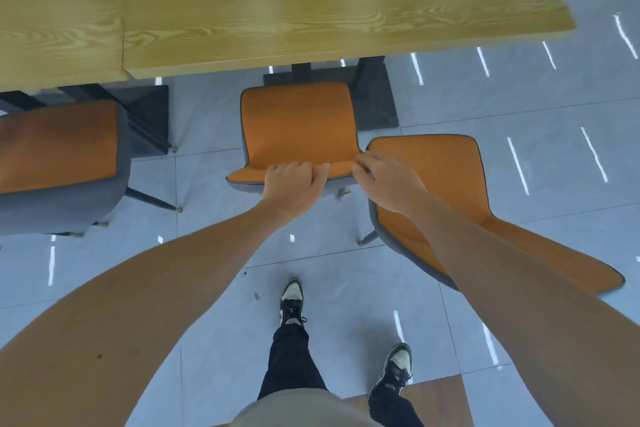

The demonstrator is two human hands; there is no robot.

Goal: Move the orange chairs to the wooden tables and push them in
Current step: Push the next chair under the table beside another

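An orange chair [298,125] with a grey back stands in front of the wooden table [277,3], its seat just short of the table's near edge. My left hand [294,184] grips the top of its backrest with the fingers curled over the rim. My right hand [384,180] grips the right end of the same backrest, where it meets a second orange chair [436,191] standing askew to the right. A third orange chair [59,142] sits at the left, its seat close to the adjoining wooden table [59,21].
The table's black post and base [374,104] stand right behind the middle chair. Glossy grey floor tiles [214,253] spread all around. My two feet in dark shoes [292,302] stand behind the chair. A brown floor patch [440,399] lies at the bottom.
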